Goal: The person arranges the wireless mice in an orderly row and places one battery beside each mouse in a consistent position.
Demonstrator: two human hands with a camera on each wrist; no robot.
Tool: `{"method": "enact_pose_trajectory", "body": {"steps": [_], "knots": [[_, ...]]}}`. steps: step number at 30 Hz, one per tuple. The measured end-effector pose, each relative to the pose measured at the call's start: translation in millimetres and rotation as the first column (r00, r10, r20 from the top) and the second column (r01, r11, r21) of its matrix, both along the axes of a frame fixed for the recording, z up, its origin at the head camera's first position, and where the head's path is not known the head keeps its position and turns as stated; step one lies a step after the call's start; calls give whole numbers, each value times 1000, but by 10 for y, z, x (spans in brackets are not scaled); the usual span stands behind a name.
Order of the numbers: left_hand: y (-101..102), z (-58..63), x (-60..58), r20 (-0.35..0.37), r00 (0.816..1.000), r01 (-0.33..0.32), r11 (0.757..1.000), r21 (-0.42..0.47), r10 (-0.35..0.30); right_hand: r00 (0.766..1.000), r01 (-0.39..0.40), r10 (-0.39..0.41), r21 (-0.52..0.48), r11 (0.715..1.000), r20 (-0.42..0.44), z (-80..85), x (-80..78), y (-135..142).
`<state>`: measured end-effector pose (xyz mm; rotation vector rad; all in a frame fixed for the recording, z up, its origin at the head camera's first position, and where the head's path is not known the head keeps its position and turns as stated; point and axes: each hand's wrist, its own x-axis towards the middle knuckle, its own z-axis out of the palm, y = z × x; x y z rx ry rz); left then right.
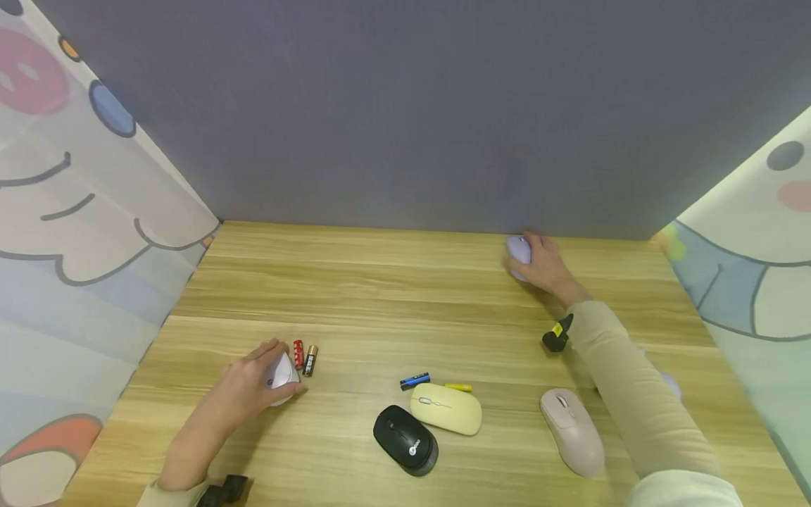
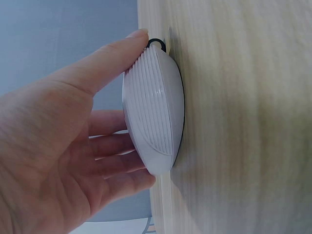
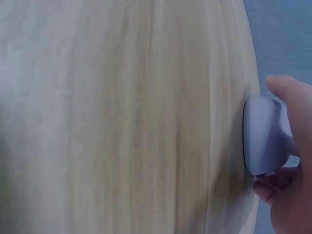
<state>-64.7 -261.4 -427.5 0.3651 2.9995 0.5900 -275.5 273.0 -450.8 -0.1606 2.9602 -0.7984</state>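
At the left of the table, my left hand grips a white computer mouse. In the left wrist view its thumb lies along the ribbed side of the mouse, with the other fingers on the far side. Beside it lie a red battery and a black-and-copper battery. My right hand reaches to the back edge and holds a lavender mouse between thumb and fingers. Seen from the right wrist, this mouse sits at the table's border, its far side hidden by the hand.
Front and centre are a black mouse, a yellow mouse, a blue battery and a yellow battery. A pink-beige mouse lies right of them. The right forearm partly covers a pale lavender thing. A grey panel closes the back.
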Motion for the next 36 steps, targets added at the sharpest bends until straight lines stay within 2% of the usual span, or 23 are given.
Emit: {"method": "enact_pose_trajectory", "body": {"steps": [6, 20, 30, 36], "knots": [[-7, 12, 7, -10, 1000, 3, 1000, -7, -3, 1000, 1, -1, -23, 1000, 8, 51, 75, 3], [4, 13, -6, -2, 1000, -3, 1000, -16, 3, 992, -48, 43, -41, 998, -115, 198, 265, 100], [-8, 0, -16, -6, 1000, 4, 999, -32, -4, 985, -82, 68, -81, 993, -161, 177, 471, 127], [-9, 3, -15, 0, 1000, 7, 999, -34, -7, 981, -93, 70, -123, 988, -179, 264, 632, 116]]}}
